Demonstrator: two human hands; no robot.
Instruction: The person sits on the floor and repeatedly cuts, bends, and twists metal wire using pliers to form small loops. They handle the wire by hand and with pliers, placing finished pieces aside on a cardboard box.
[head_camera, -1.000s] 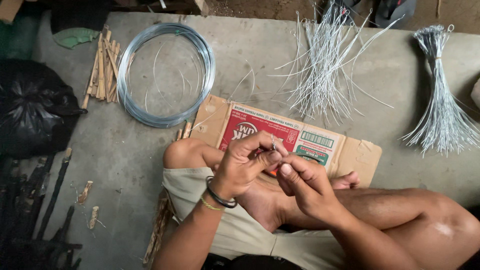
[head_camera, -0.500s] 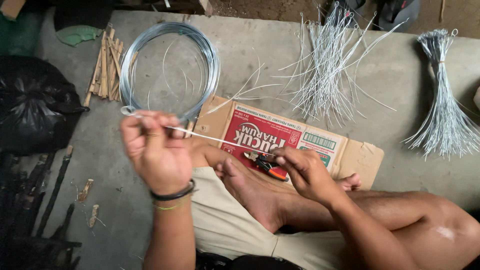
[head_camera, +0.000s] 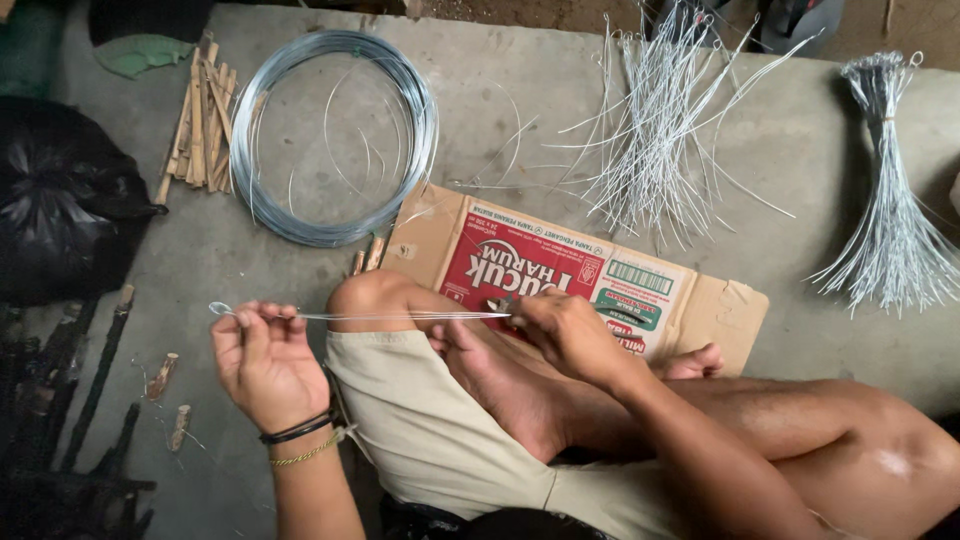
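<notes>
Stretching level between both hands: 1 thin wire (head_camera: 400, 316), roughly horizontal, crossing just above the bent knee (head_camera: 368, 295).

Left hand (head_camera: 262, 360): fingers curled and pinched shut on the wire's looped end, which is seen sticking out past the fingertips. Dark band and thin gold chain worn at that wrist.

Right hand (head_camera: 565, 335): fingers closed on the wire's other end, held over the red-printed face of the flattened cardboard box (head_camera: 720, 305). Exact pinch point is hidden by the fingers.

Landmark = cardboard box, laid flat on the concrete floor (head_camera: 500, 110). Positions relative to it:
- Wire: at its near-left edge, running from over the box out to the left past the knee.
- Coil of wire (head_camera: 335, 135): beyond its left corner, flat on the floor, well apart from both hands.
- Bundle of wooden sticks (head_camera: 200, 120): left of the coil, further out from the box.
- Loose heap of cut wires (head_camera: 650, 150): just beyond its far edge, fanned out, some tips reaching the cardboard.
- Tied bundle of cut wires (head_camera: 890, 210): to its right, looped ends bound at the far end, loose ends splayed toward the box side.
- Black plastic bag (head_camera: 60, 210): far left of it.

Person is seated cross-legged, with a bare foot (head_camera: 500, 385) resting by the box's near edge.
</notes>
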